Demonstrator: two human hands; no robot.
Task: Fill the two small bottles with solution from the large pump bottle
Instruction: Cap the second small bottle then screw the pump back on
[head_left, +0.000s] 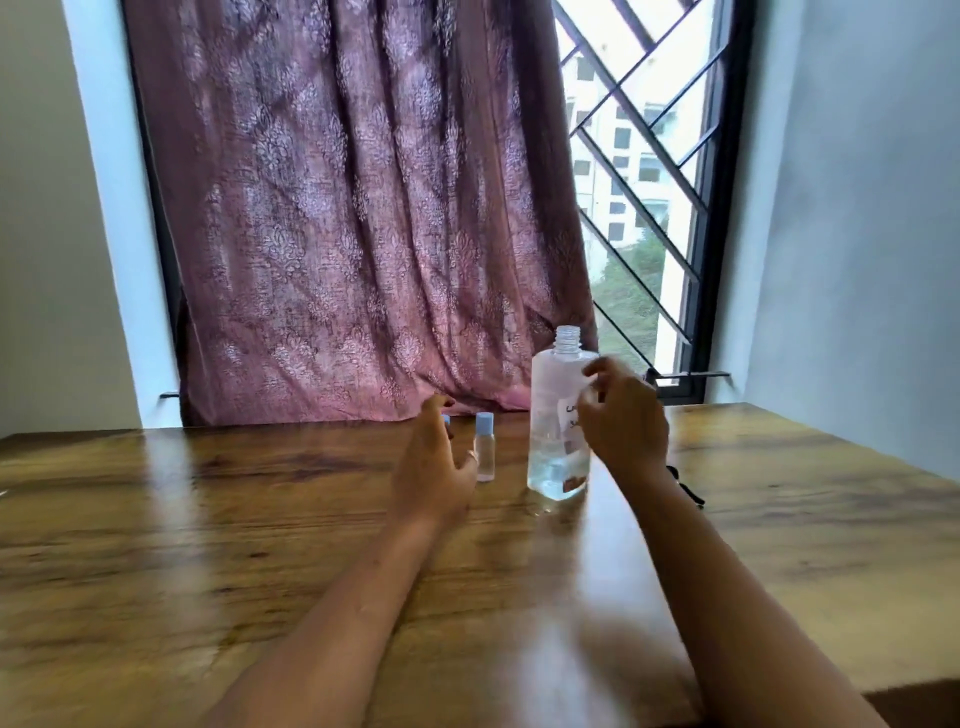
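Large bottle (558, 415) upright, neck uncapped, on table (208, 519); right hand (623, 421) spread beside it, nearest; left hand (436, 462) loosely spread, empty, by two capped small bottles (484, 447).

table (260, 519): I'm seeing glossy, grained wood
big bottle (550, 415): I'm seeing clear, smooth plastic, paper label
curtain (363, 208): I'm seeing patterned matt cloth
grille (634, 156): I'm seeing dark metal

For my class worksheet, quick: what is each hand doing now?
Left hand: open, holding nothing, beside the small bottles.
Right hand: open, at the large bottle, no grip.
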